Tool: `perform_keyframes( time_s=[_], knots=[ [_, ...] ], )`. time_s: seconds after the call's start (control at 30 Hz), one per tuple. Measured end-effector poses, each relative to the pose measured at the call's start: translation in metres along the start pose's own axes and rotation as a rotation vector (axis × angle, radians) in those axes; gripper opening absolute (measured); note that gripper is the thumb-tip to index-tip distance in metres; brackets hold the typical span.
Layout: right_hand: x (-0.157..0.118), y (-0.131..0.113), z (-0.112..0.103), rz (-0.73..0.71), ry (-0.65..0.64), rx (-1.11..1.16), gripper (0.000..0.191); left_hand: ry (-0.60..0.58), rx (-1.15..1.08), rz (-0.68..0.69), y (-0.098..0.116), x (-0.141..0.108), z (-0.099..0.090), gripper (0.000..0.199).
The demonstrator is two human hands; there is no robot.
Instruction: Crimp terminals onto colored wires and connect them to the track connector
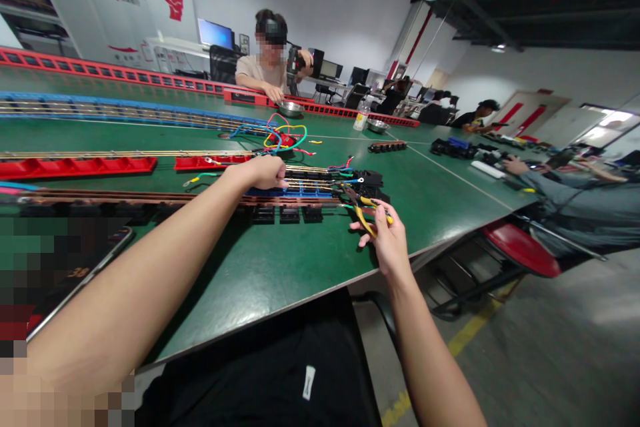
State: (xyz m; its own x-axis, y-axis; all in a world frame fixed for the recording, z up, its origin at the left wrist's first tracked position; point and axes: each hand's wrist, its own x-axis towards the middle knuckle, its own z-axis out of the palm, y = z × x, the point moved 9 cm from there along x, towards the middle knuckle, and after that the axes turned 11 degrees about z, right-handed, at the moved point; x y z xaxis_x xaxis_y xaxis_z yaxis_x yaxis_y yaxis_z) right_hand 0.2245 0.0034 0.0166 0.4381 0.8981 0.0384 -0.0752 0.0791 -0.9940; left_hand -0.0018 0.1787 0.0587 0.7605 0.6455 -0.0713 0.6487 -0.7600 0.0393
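My right hand (390, 237) grips yellow-handled pliers (365, 221), whose handles are spread apart. The dark jaws reach the right end of a long track-like assembly, close to a blue wire with a ring terminal (361, 180). My left hand (265, 173) is closed over the copper-coloured strips (300, 200) and a blue plastic holder (315, 188); what its fingers hold is hidden. Black plastic blocks (305, 215) run beneath the strips. A green wire with a ring terminal (200, 176) lies beside my left forearm.
Red holders (80, 167) and a long blue rail (125, 110) lie on the green table (260, 280). Coloured wires (297, 137) loop behind my left hand. Across the table a person holds a power drill (293, 67) near a metal bowl (290, 108). Another person's sleeve (575, 207) is at right.
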Motion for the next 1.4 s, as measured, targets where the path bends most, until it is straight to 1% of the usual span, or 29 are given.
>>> perform_keyframes(
  time_s=[0.17,0.47,0.67,0.8,1.17,1.4],
  knots=[
    [0.001,0.001,0.000,0.024,-0.002,0.024,0.048,0.002,-0.006,-0.005,0.000,0.000,-0.001,0.034],
    [0.001,0.001,-0.003,0.015,0.020,0.049,0.050,-0.007,0.012,-0.006,0.001,0.000,-0.001,0.033],
    [0.004,0.005,-0.006,0.066,0.020,0.108,0.052,-0.010,0.015,-0.007,0.003,-0.001,-0.002,0.035],
    [0.004,0.004,-0.006,0.066,0.025,0.119,0.053,-0.010,0.016,-0.002,0.001,-0.001,-0.001,0.033],
    [0.007,0.012,-0.012,0.168,0.050,0.192,0.043,0.000,0.027,0.006,-0.001,0.001,0.001,0.036],
    [0.006,0.010,-0.011,0.113,0.065,0.136,0.050,-0.011,0.040,-0.009,-0.001,0.001,0.001,0.035]
  ],
)
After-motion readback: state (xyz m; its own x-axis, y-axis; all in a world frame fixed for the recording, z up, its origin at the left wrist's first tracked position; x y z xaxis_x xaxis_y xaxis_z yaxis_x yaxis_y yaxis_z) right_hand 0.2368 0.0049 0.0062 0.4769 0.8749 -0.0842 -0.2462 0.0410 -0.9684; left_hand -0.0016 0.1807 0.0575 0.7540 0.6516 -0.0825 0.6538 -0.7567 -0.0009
